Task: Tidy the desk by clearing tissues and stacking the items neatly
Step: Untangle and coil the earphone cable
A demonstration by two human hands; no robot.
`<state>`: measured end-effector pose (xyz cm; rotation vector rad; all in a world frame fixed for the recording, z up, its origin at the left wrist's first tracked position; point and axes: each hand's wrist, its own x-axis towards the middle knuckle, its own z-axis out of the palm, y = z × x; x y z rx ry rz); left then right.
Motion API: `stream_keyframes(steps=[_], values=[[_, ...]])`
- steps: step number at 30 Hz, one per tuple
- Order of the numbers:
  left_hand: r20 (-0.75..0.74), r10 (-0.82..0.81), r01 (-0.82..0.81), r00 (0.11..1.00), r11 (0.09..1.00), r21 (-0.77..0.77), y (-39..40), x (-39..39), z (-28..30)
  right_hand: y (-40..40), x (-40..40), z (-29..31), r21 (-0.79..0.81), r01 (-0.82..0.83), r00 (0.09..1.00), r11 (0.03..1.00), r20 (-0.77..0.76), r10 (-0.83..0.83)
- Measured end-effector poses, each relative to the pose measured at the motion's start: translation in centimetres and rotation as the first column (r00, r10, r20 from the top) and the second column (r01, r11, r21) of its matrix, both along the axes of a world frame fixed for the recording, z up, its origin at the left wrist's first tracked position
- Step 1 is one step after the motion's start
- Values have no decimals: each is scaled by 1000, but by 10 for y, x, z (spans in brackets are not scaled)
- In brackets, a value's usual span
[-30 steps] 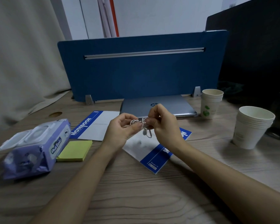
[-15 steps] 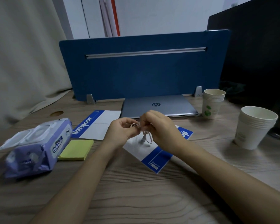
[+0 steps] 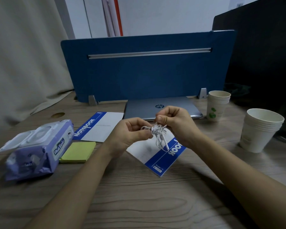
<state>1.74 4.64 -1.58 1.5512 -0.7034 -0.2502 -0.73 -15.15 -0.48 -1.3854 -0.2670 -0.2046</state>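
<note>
Both hands are raised over the middle of the wooden desk (image 3: 139, 195), working a bundle of white earphone cable (image 3: 158, 133). My left hand (image 3: 130, 133) pinches the coiled bundle between thumb and fingers. My right hand (image 3: 175, 119) pinches a strand at the top of the bundle, and loose loops with an earbud hang below. Under the hands lies a blue-and-white notebook (image 3: 155, 159), and a second notebook (image 3: 99, 126) lies further left. A purple wet-wipes pack (image 3: 38, 152) with its lid open sits at the left, next to a yellow sticky-note pad (image 3: 78, 152).
A closed grey laptop (image 3: 162, 107) lies against the blue desk divider (image 3: 147, 70). Two stacks of paper cups stand on the right, one with a green print (image 3: 217, 105) and a plain white one (image 3: 259, 131). A dark monitor (image 3: 262, 55) fills the far right. A curtain hangs at left.
My right hand has lifted up and slightly right, pulling a strand over the bundle, and more loops hang free below. My left hand keeps its pinch on the cable.
</note>
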Motion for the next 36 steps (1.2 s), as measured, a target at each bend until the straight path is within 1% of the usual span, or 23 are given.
stream_keyframes(steps=[2, 4, 8, 12, 14, 16, 18, 19, 21, 22, 24, 26, 28, 33, 34, 36], values=[[-48, -21, 17, 999, 997, -71, 0, 0, 0, 2, 0, -1, 45, -61, 997, 997, -54, 63], [-111, -32, 13, 993, 986, -168, -2, 1, 0, 5, 0, -2, 83, -83, 994, 993, -68, 88], [-238, -47, -43, 970, 932, -360, -8, 3, -2, 8, 2, -2, 229, -131, 985, 965, -83, 153], [-304, -29, -123, 952, 875, -468, -15, 3, -3, 13, 4, -9, 331, -132, 978, 934, -110, 177], [-315, -11, -153, 949, 857, -493, -17, 4, -4, 17, 4, -12, 364, -116, 979, 924, -117, 169], [-297, 57, -198, 953, 859, -471, -19, 4, -5, 20, 4, -14, 374, -94, 981, 923, -121, 149], [-231, 200, -280, 952, 876, -393, -20, 6, -7, 23, 3, -15, 357, -63, 984, 932, -132, 118], [-174, 285, -329, 943, 882, -337, -19, 8, -8, 24, 3, -16, 350, -48, 985, 936, -141, 103], [1, 417, -407, 909, 888, -213, -15, 11, -9, 24, 1, -15, 344, -25, 984, 939, -160, 84], [107, 439, -420, 892, 893, -160, -12, 13, -9, 24, 1, -15, 340, -16, 983, 940, -166, 77], [301, 411, -411, 861, 909, -65, -7, 15, -8, 23, 0, -13, 328, -10, 981, 945, -180, 73], [412, 371, -406, 832, 914, -2, -3, 15, -9, 22, -1, -12, 307, -5, 978, 952, -198, 69], [464, 371, -434, 804, 900, 32, -1, 16, -11, 21, -2, -11, 287, 3, 975, 958, -213, 61], [512, 374, -479, 773, 874, 85, -2, 18, -14, 21, -3, -11, 297, -9, 971, 955, -226, 79], [500, 375, -480, 781, 872, 95, -2, 18, -14, 20, -3, -11, 294, -19, 970, 956, -227, 89], [417, 365, -442, 832, 891, 103, -4, 19, -16, 19, -2, -10, 275, -42, 968, 961, -228, 107]])
